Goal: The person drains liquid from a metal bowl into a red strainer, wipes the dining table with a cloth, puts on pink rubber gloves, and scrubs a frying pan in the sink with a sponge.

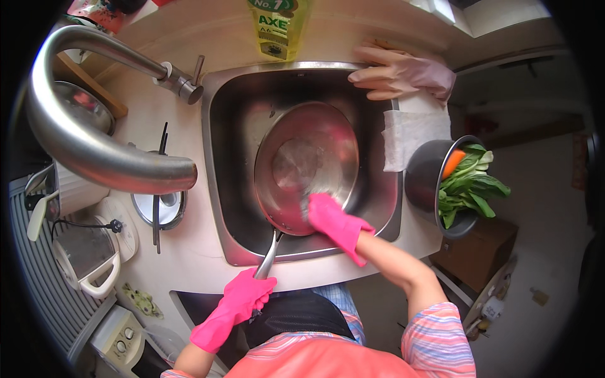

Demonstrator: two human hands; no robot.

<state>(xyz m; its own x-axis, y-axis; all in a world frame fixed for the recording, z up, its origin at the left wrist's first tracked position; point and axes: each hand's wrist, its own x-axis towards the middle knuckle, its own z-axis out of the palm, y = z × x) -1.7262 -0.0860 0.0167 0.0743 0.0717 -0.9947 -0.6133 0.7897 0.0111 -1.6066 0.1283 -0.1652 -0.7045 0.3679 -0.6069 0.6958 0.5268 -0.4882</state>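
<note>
A stainless steel frying pan (293, 163) rests in the metal sink (236, 118), its handle sticking out over the front rim. My left hand (243, 295), in a pink rubber glove, is closed round that handle. Inside the pan near its lower right wall is my right hand (328, 217), also gloved in pink, with the fingers bent down against the metal. Something pale and blurred shows by those fingers; whether they grip it cannot be told. Wet streaks or suds mark the pan's inner surface.
A steel faucet (94, 160) arches at the left. Behind the sink stands a yellow-green dish soap bottle (279, 33). On the right lie pale rubber gloves (401, 75), a white cloth (416, 137) and a dark pot (425, 182) with leafy greens and a carrot. A pot lid (177, 212) is left.
</note>
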